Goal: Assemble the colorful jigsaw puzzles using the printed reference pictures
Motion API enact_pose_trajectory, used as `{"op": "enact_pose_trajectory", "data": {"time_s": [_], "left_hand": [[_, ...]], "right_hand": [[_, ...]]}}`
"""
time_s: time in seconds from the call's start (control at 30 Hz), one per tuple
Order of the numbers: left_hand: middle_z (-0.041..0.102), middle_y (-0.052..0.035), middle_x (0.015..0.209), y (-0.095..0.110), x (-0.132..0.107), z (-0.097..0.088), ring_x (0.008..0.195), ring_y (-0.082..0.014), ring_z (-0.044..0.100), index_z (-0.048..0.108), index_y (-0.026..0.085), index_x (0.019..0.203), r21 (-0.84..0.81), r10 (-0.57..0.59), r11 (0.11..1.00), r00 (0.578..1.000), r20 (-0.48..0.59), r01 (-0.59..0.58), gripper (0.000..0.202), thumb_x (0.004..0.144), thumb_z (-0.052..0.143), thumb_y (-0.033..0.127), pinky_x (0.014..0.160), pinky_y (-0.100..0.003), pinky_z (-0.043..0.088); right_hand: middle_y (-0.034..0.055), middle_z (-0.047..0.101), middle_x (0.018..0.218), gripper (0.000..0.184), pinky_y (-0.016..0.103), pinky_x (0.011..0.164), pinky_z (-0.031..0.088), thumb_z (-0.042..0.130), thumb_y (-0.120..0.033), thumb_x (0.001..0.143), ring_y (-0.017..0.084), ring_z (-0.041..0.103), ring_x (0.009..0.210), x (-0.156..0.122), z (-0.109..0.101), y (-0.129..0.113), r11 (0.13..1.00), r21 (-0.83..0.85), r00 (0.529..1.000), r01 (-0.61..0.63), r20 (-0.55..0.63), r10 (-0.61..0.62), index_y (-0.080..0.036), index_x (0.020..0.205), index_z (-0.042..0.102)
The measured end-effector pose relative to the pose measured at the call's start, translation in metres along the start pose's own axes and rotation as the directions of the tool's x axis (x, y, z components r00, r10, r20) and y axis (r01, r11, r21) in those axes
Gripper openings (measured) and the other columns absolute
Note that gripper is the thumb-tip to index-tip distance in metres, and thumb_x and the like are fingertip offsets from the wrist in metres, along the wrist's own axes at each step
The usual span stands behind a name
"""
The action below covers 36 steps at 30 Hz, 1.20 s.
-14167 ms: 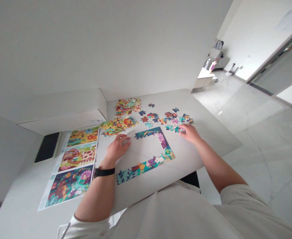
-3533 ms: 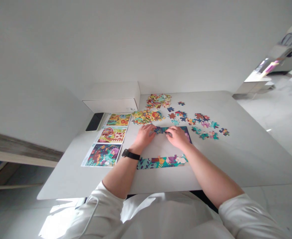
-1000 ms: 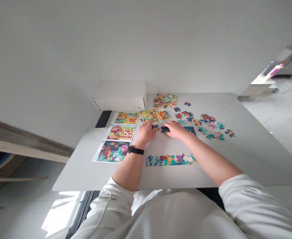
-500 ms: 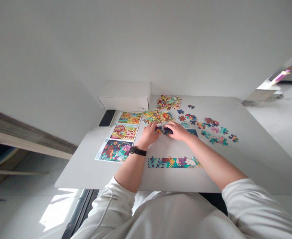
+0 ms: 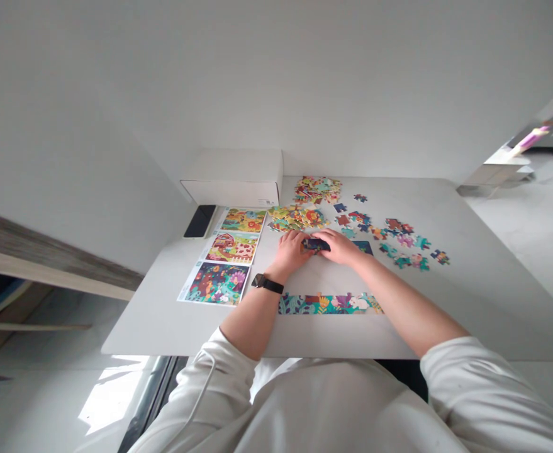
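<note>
"Can you read any writing there?"

"On the white box [image 5: 231, 165] there is a small printed label [image 5: 267, 202], near the lower right corner of the front, but it is too small for reading."

"Then please count for me."

"One box, one dark phone [image 5: 201, 221] beside it, and three printed pictures [image 5: 231, 247] in a column: a lion one, a barn one and a dark forest one. Two piles of mixed pieces: the back pile [image 5: 318, 189] and the yellow pile [image 5: 297, 218] in front of it. To the right of them lie scattered pieces [image 5: 404, 240]; some overlap, so I cannot give their exact number."

"And the hands?"

"There are two. The left hand [image 5: 292, 251], with one black watch [image 5: 267, 283] at the wrist, and the right hand [image 5: 341, 246] pinch the dark puzzle pieces [image 5: 314, 244] between thumbs and bent fingers, from both sides, in front of the yellow pile."

"Which parts are joined?"

"One long strip [image 5: 330, 304] lies nearer to the person on the white table [image 5: 172, 327]. One dark blue section [image 5: 363, 247] shows just beyond the right hand; the forearm hides part of it."
</note>
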<state>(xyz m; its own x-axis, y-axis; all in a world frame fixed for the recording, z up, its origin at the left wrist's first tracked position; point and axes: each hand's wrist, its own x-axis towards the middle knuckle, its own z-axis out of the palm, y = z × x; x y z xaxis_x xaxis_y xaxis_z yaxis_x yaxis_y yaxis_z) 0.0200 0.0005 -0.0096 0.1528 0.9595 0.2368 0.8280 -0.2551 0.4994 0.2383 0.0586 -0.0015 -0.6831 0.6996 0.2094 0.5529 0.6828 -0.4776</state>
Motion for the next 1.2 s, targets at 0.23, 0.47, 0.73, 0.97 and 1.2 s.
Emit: {"op": "enact_pose_trajectory", "data": {"time_s": [0.23,0.47,0.73,0.97,1.2], "left_hand": [[0.071,-0.0123,0.139,-0.003,0.002,-0.003,0.138,-0.0348,0.061,0.073,0.025,0.133,-0.002,0.069,0.998,0.997,0.019,-0.069,0.050,0.087,0.091,0.033,0.122,-0.051,0.046],[0.074,-0.0124,0.133,-0.008,0.004,-0.008,0.132,-0.0331,0.064,0.076,0.024,0.131,0.009,0.141,0.990,0.989,0.034,-0.142,0.040,0.093,0.085,0.032,0.121,-0.051,0.047],[0.073,-0.0138,0.135,-0.010,0.004,-0.009,0.134,-0.0343,0.063,0.077,0.023,0.132,0.011,0.159,0.987,0.986,0.042,-0.159,0.038,0.096,0.082,0.034,0.122,-0.051,0.047],[0.073,-0.0148,0.132,-0.010,0.003,-0.008,0.132,-0.0335,0.063,0.076,0.020,0.132,0.021,0.163,0.986,0.985,0.062,-0.164,0.036,0.099,0.077,0.035,0.120,-0.050,0.047],[0.072,-0.0144,0.132,-0.008,0.001,-0.006,0.134,-0.0329,0.062,0.076,0.022,0.128,0.016,0.131,0.991,0.990,0.043,-0.132,0.030,0.100,0.074,0.033,0.122,-0.051,0.047]], "right_hand": [[0.0123,0.076,0.142,0.062,0.051,0.119,0.053,0.081,-0.013,0.084,0.030,0.071,0.132,-0.006,-0.006,0.004,0.997,0.002,0.997,-0.078,0.003,0.078,-0.024,0.144,0.071],[0.0122,0.075,0.143,0.068,0.052,0.119,0.053,0.083,-0.012,0.083,0.030,0.070,0.133,-0.006,-0.003,0.008,0.997,0.034,0.998,-0.062,-0.007,0.062,-0.026,0.148,0.069],[0.0119,0.074,0.142,0.068,0.054,0.119,0.053,0.084,-0.013,0.081,0.030,0.070,0.132,-0.001,-0.004,0.011,0.999,0.037,1.000,-0.030,0.010,0.030,-0.026,0.146,0.070],[0.0123,0.070,0.142,0.067,0.052,0.119,0.053,0.082,-0.014,0.083,0.030,0.068,0.134,-0.002,-0.007,0.011,0.999,0.041,1.000,0.005,0.024,-0.006,-0.025,0.148,0.068],[0.0113,0.070,0.142,0.060,0.051,0.120,0.053,0.080,-0.015,0.085,0.029,0.067,0.135,-0.005,-0.010,0.011,0.999,0.037,1.000,-0.003,0.026,0.002,-0.026,0.143,0.071]]}}
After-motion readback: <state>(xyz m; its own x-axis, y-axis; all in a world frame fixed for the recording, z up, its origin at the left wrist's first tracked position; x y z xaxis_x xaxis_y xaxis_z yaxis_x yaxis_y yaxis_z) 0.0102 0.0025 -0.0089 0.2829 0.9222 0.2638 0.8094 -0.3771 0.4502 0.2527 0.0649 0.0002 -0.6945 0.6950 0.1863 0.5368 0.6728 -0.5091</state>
